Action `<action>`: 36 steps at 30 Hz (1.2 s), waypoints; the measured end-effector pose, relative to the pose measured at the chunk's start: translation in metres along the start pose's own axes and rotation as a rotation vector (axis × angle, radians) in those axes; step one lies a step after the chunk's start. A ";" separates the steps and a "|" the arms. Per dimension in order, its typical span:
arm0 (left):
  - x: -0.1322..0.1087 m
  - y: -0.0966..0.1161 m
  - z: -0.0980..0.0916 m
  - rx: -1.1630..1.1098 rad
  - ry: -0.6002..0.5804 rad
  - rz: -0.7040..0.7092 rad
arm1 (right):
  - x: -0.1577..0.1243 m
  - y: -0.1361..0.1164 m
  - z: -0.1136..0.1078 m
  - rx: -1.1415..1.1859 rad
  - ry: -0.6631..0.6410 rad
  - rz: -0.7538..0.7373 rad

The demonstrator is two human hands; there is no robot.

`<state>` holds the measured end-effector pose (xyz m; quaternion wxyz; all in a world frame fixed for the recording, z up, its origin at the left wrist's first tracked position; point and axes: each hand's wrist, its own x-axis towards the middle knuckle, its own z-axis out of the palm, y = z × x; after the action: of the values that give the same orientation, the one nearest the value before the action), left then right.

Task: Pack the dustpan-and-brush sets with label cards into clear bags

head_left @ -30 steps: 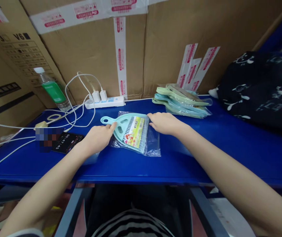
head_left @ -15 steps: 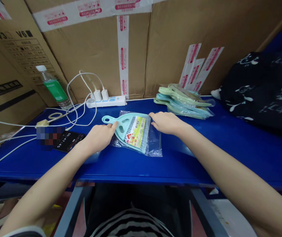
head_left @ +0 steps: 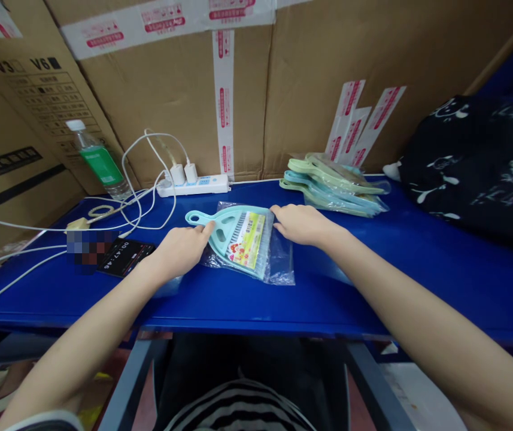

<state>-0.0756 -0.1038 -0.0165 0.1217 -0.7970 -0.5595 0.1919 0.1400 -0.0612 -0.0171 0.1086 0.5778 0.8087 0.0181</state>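
A light-blue dustpan lies on the blue table with a small brush and a yellow printed card in it. Clear plastic wrap spreads under the pan and past its right side. My left hand is closed on the pan's left side, by the base of its looped handle, thumb on top. At the far right corner, my right hand is closed with its fingertips at the pan's edge. Whether the right fingers also pinch the plastic is hard to make out.
Several wrapped dustpans in green and blue are stacked at the back. A power strip with white cables, a bottle and a phone are on the left. A dark patterned bag sits right, cardboard behind.
The phone's timer has gone up by one second. Both hands and the dustpan are practically where they were.
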 end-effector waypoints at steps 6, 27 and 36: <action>0.000 0.000 -0.001 0.013 0.003 0.003 | -0.001 -0.004 0.001 -0.022 0.003 -0.004; 0.000 0.001 0.001 0.004 0.020 0.012 | -0.004 -0.006 0.000 -0.016 -0.026 -0.033; -0.001 0.001 0.001 0.006 0.014 -0.001 | -0.004 -0.008 0.000 -0.040 -0.025 -0.038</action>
<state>-0.0751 -0.1051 -0.0175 0.1279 -0.7977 -0.5584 0.1881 0.1343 -0.0679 -0.0180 0.1304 0.5604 0.8175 0.0250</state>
